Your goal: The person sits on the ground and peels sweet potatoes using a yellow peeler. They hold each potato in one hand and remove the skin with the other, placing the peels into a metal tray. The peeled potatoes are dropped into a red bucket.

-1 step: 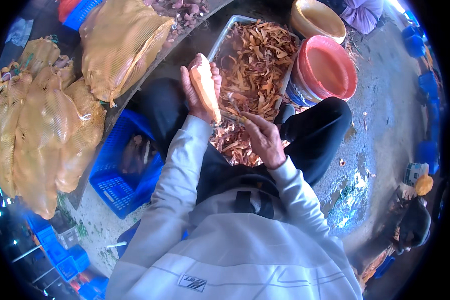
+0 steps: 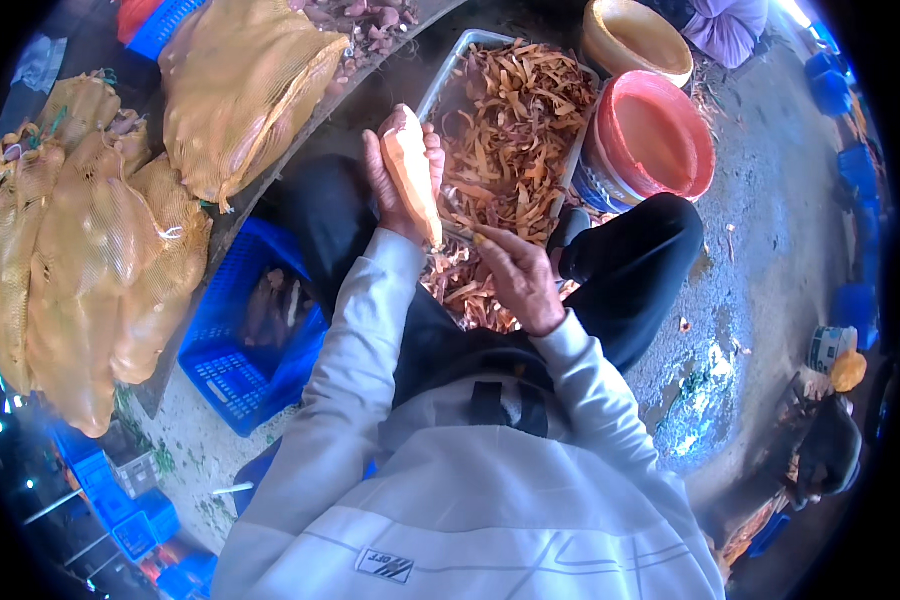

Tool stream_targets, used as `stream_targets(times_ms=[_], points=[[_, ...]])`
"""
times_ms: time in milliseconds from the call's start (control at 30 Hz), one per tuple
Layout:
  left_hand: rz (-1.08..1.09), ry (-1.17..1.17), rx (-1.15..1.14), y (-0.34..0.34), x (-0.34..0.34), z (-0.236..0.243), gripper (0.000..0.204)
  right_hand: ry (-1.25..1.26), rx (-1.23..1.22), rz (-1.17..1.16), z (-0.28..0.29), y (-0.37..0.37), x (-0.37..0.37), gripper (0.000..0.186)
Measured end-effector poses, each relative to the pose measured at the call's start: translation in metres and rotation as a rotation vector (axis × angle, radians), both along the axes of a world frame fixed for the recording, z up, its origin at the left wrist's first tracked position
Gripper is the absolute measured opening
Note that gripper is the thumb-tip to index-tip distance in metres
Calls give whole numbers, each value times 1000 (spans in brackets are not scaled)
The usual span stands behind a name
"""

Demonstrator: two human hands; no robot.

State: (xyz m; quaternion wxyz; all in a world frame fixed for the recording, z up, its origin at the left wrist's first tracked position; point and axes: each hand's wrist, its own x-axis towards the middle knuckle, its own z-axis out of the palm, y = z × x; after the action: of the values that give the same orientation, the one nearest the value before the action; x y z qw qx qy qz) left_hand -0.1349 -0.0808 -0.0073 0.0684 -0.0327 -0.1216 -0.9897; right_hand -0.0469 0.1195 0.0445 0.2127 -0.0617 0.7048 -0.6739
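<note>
A large sweet potato (image 2: 410, 178), mostly peeled to pale orange with purplish skin left at its far end, lies tilted in my left hand (image 2: 387, 196). The fingers and thumb wrap around its sides. My right hand (image 2: 526, 284) is closed around a small peeler (image 2: 478, 239), just right of the near tip of the sweet potato. Much of that tool is hidden by the fingers, and its head is hard to make out. Beyond both hands is a pale tray (image 2: 437, 92) heaped with brown and orange peel strips (image 2: 525, 130). More peelings (image 2: 470, 296) lie between my legs.
A blue crate (image 2: 232, 385) with several sweet potatoes stands left of my legs. Full yellow mesh sacks (image 2: 85, 270) lie farther left. A red-rimmed bucket (image 2: 705, 165) and a yellowish tub (image 2: 595, 40) stand right of the tray. Another person (image 2: 828, 445) is at the far right.
My right hand has shifted slightly left with the peeler. The left hand and the sweet potato have barely moved.
</note>
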Motion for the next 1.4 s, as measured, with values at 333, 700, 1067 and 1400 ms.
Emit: stream_targets(times_ms=[333,700,1067,1400], points=[[22,-61,50,-5,-4,-3,52,129,113,38,22,19,32,32],[52,-188,-171,15,9,9,45,191,154,143,30,27,42,30],[26,-54,32,-8,-2,7,47,219,188,-89,28,42,54,29],[90,-379,-178,-3,2,-4,42,251,175,-121,17,30,33,32]])
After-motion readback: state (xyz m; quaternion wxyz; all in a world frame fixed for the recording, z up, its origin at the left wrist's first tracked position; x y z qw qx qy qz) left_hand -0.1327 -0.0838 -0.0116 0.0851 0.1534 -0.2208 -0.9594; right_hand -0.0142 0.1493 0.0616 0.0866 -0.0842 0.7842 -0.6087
